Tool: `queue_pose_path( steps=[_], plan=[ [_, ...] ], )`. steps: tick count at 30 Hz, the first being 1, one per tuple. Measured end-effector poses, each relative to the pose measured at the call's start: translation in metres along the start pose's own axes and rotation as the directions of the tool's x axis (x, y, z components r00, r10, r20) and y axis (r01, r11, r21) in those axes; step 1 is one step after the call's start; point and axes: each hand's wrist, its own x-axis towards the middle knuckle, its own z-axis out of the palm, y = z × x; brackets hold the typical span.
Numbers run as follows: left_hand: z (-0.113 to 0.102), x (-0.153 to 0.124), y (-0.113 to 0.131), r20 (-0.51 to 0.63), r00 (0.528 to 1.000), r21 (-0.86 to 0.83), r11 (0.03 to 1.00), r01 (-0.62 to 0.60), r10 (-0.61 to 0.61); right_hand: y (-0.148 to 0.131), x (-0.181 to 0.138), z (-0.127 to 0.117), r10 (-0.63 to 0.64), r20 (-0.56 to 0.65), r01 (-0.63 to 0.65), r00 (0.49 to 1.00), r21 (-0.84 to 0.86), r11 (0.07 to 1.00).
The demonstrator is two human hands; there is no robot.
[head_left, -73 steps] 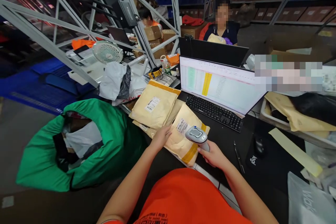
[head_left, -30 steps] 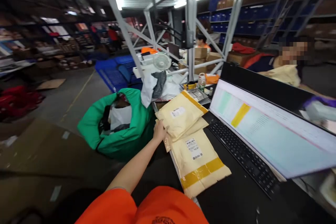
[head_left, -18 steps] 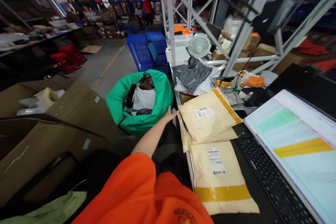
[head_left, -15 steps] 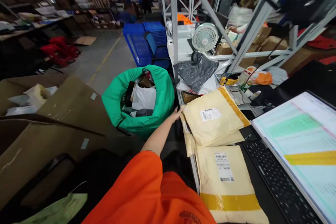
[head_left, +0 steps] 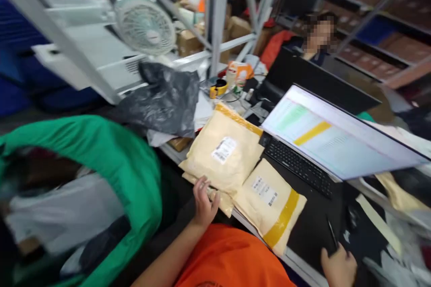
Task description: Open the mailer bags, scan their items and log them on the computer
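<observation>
My left hand (head_left: 204, 202) touches the near edge of a stack of padded envelopes, its fingers and thumb apart. The top padded envelope (head_left: 232, 163) is pale yellow, with a white label and a shiny tape strip along its far edge. Part of a lower packet (head_left: 224, 202) shows beneath it, by my thumb. To the right lies another labelled padded envelope (head_left: 257, 208) with a yellow-brown band. At the lower right my right hand (head_left: 339, 265) is closed around a black pen (head_left: 332, 232), which points up and away from me.
A large green bag (head_left: 141, 179) full of parcels stands at the left. Grey plastic (head_left: 168, 98) and a fan (head_left: 146, 24) are beyond the stack. A keyboard (head_left: 299, 163), lit monitor (head_left: 323, 143) and mouse (head_left: 352, 217) are at the right. A person (head_left: 318, 40) is behind the monitors.
My view has swung right, bringing more of the desk, a person and my right hand with a pen into sight. My left hand now lies at the envelope stack's near edge.
</observation>
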Motion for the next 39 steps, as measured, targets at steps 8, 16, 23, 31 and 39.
queue_pose_path(
  steps=[8,16,23,31,39],
  plan=[
    [0.071,0.002,0.066,0.693,0.618,-0.103,0.899,-0.425,0.372,0.04,0.002,0.044,0.158,-0.055,-0.157,0.986,0.032,0.987],
    [0.146,-0.054,0.094,0.839,0.517,0.407,0.827,-0.389,-0.169,0.14,0.096,0.042,0.273,-0.042,-0.263,0.961,0.159,0.952],
    [0.146,-0.054,0.095,0.657,0.674,0.635,0.73,-0.252,-0.338,0.171,0.154,0.076,0.146,-0.119,-0.114,0.982,0.237,0.965],
    [0.156,-0.058,0.105,0.543,0.756,0.695,0.701,-0.16,-0.366,0.163,0.201,0.1,0.025,-0.258,0.048,0.966,0.271,0.961],
    [0.157,-0.057,0.097,0.452,0.795,0.632,0.774,0.035,-0.405,0.17,0.21,0.116,-0.111,-0.323,0.194,0.94,0.237,0.952]
  ],
)
